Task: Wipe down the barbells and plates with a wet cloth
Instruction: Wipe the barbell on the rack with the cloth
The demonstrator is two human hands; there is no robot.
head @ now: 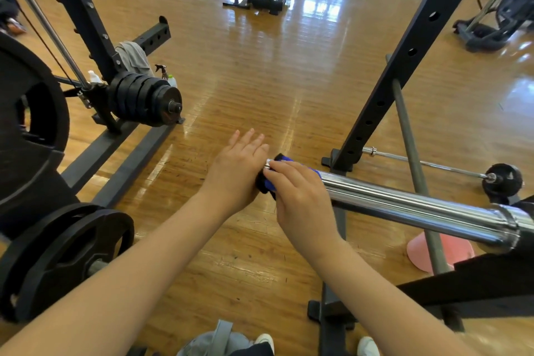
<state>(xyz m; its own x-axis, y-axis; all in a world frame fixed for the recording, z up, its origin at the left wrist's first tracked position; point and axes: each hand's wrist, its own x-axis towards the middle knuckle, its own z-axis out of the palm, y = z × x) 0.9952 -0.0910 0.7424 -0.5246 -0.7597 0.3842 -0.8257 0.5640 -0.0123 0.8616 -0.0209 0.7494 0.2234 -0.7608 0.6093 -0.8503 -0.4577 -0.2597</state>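
Note:
A chrome barbell sleeve (pixel 404 205) runs from the right edge toward the centre, resting on a black rack. A blue and black cloth (pixel 270 182) is wrapped over the sleeve's free end. My right hand (pixel 300 196) grips the cloth around the sleeve from above. My left hand (pixel 239 170) has straight fingers and its palm presses the cloth against the tip of the sleeve. Black weight plates (pixel 57 257) hang on a peg at the lower left, and a stack of smaller plates (pixel 144 101) sits on a peg further back.
A black rack upright (pixel 404 66) slants up on the right. A thin barbell (pixel 433 165) lies on the wooden floor behind it. A pink cone (pixel 450 251) sits under the sleeve. Spray bottles (pixel 164 74) and a grey towel (pixel 131 58) are near the left rack.

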